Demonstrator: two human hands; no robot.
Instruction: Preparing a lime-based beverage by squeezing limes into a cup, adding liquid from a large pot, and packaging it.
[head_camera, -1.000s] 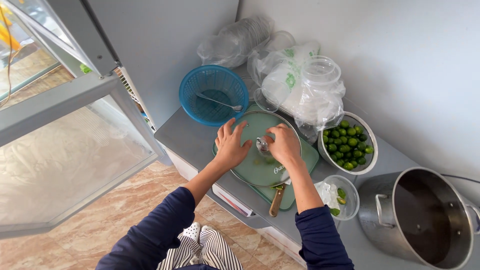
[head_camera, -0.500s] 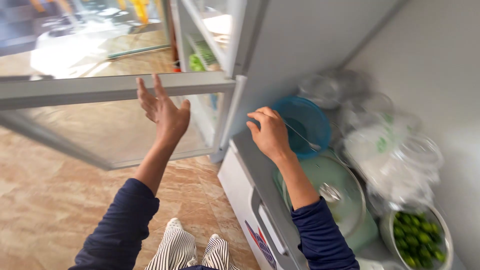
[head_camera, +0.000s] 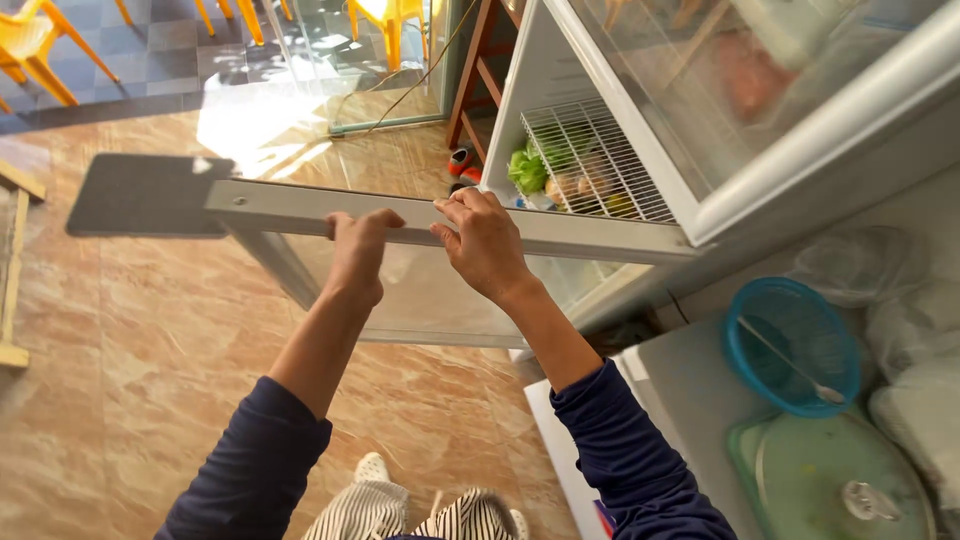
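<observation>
Both hands are on the top rail of an open glass fridge door (head_camera: 270, 210). My left hand (head_camera: 358, 250) curls its fingers over the grey metal frame from below. My right hand (head_camera: 483, 243) rests on the same rail just to the right, its fingers bent over the edge. Behind the door the fridge interior shows a white wire shelf (head_camera: 590, 160) with green leafy vegetables (head_camera: 528, 168) and other produce on it. Dark blue sleeves cover both forearms.
At the lower right a grey counter (head_camera: 680, 385) carries a blue plastic colander (head_camera: 795, 345) with a spoon, a green lidded dish (head_camera: 830, 480) and clear plastic bags (head_camera: 860, 265). Yellow chairs (head_camera: 40, 45) stand far off on the tiled floor. A wooden stand (head_camera: 480, 60) is beside the fridge.
My hands left the green dish on the counter and moved up left to the fridge door. Both now grip its top rail, and the view swung toward the fridge.
</observation>
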